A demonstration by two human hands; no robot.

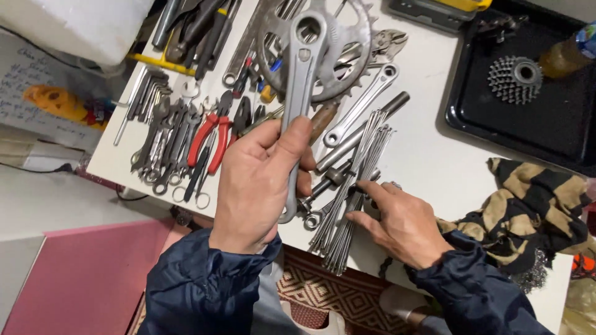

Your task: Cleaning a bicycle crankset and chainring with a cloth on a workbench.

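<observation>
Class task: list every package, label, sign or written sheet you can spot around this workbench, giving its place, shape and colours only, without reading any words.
Handwritten paper sheet: far left beside the table, pale, with dark writing.
Bottle with label: top right on the black tray, amber body, blue label at its end.
White box: top left corner, plain, no label visible.

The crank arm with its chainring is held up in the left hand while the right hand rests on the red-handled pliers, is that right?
Not quite. The head view shows the right hand on the bundle of spokes, not the red-handled pliers. The left hand does hold the crank arm.
</observation>
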